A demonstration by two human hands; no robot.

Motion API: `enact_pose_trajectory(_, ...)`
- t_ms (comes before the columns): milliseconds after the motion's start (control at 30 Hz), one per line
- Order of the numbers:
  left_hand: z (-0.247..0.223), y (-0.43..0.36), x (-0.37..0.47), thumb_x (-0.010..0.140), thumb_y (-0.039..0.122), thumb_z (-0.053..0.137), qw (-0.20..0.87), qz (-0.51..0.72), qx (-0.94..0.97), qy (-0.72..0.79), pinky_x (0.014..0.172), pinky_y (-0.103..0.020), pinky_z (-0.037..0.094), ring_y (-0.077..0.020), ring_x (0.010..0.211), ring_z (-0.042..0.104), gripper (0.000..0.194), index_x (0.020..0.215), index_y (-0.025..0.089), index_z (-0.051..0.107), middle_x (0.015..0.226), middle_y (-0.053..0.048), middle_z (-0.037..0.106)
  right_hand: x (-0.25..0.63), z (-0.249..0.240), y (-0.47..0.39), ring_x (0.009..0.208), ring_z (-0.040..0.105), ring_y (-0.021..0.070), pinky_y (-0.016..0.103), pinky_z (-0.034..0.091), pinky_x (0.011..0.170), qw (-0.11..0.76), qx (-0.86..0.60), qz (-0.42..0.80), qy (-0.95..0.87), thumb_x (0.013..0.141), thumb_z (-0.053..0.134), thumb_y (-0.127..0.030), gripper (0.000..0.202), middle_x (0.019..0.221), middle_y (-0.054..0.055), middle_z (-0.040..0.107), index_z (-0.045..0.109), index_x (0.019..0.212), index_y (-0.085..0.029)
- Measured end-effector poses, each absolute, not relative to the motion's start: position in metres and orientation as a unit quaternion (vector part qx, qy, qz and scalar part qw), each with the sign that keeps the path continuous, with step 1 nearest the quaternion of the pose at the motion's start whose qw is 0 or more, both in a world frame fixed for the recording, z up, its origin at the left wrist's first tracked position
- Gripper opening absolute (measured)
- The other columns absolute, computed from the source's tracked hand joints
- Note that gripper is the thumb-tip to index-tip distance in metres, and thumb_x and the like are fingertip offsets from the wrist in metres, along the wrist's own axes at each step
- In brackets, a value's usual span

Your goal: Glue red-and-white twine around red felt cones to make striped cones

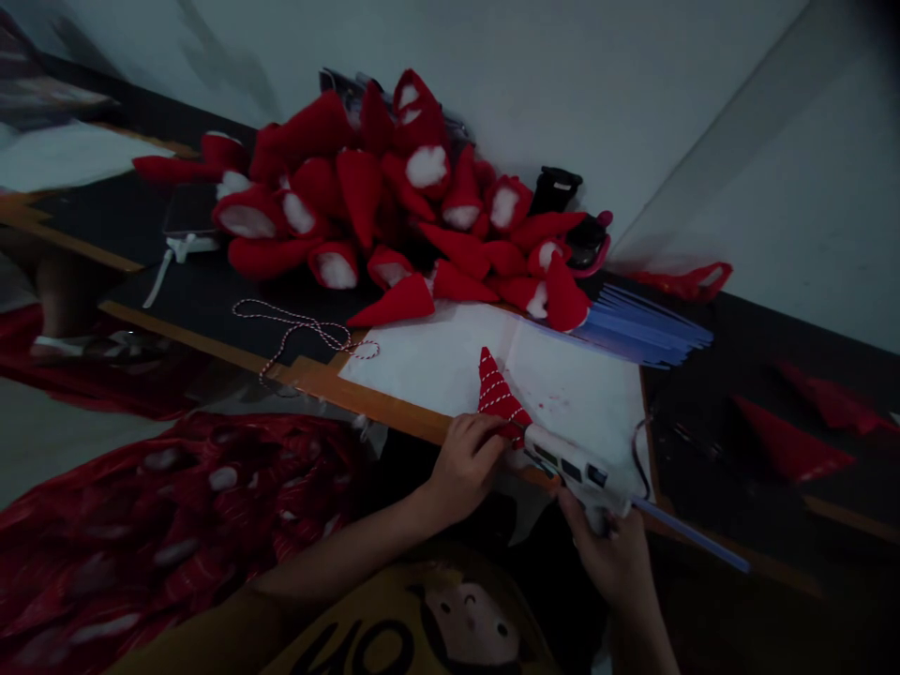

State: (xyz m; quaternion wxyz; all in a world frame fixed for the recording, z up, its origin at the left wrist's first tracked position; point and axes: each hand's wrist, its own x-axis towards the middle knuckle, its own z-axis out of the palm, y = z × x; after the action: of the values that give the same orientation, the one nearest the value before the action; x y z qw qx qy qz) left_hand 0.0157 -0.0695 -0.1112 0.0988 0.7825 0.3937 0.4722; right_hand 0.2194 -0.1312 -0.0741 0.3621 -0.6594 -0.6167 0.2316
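Note:
Closed around the base of a red felt cone [497, 392] is my left hand [468, 466]; red-and-white cord winds round the cone in slanting rows. My right hand [610, 544] grips the handle of a white glue gun [580, 461], a translucent bluish glue stick [693, 534] jutting from its back end. The gun's nozzle meets the lower right of the cone, close to my left fingertips. Both are held over the front edge of a white sheet [450, 352] on the table. The exact spot where the nozzle touches is partly hidden by my fingers.
A heap of red cones with white stuffing [358, 197] covers the table's back. Loose striped cord [302, 323] lies left of the sheet, several glue sticks [647, 328] to the right. Red felt pieces [794, 445] lie far right. A red bag of finished-looking cones [211, 525] stands lower left.

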Motion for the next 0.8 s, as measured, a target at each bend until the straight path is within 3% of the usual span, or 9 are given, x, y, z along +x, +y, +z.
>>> enact_pose_trajectory(200, -0.111, -0.069, 0.016, 0.088, 0.007, 0.051, 0.088, 0.474, 0.786, 0.387, 0.081, -0.04, 0.047, -0.0236, 0.098, 0.056, 0.016, 0.097, 0.015, 0.061, 0.107, -0.012, 0.064, 0.223, -0.081, -0.133, 0.079, 0.071, 0.0274, 0.042, 0.057, 0.081, 0.366, -0.661, 0.237, -0.611, 0.081, 0.066, -0.045, 0.027, 0.072, 0.009, 0.073, 0.07, 0.076, -0.019)
enact_pose_trajectory(400, -0.113, -0.068, 0.015, 0.087, 0.008, 0.052, 0.073, 0.463, 0.789, 0.397, 0.081, -0.041, 0.046, -0.0249, 0.099, 0.056, 0.014, 0.095, 0.015, 0.061, 0.107, -0.012, 0.065, 0.22, -0.079, -0.132, 0.091, 0.07, 0.0279, 0.04, 0.056, 0.083, 0.386, -0.645, 0.215, -0.623, 0.081, 0.066, -0.042, 0.029, 0.096, 0.013, 0.074, 0.07, 0.096, -0.016)
enact_pose_trajectory(533, -0.114, -0.068, 0.014, 0.087, 0.008, 0.052, 0.072, 0.461, 0.791, 0.397, 0.084, -0.043, 0.045, -0.0264, 0.104, 0.055, 0.014, 0.095, 0.016, 0.061, 0.108, -0.012, 0.065, 0.218, -0.074, -0.129, 0.09, 0.07, 0.0282, 0.041, 0.055, 0.085, 0.37, -0.655, 0.222, -0.621, 0.08, 0.067, -0.04, 0.026, 0.093, 0.013, 0.074, 0.071, 0.091, -0.017)
enact_pose_trajectory(800, -0.116, -0.067, 0.012, 0.087, 0.008, 0.052, 0.082, 0.468, 0.782, 0.403, 0.084, -0.043, 0.045, -0.0249, 0.103, 0.057, 0.017, 0.097, 0.017, 0.062, 0.11, -0.011, 0.064, 0.227, -0.089, -0.138, 0.085, 0.071, 0.028, 0.036, 0.058, 0.074, 0.467, -0.705, 0.279, -0.454, 0.071, 0.077, -0.041, 0.033, 0.092, 0.012, 0.075, 0.071, 0.093, -0.016)
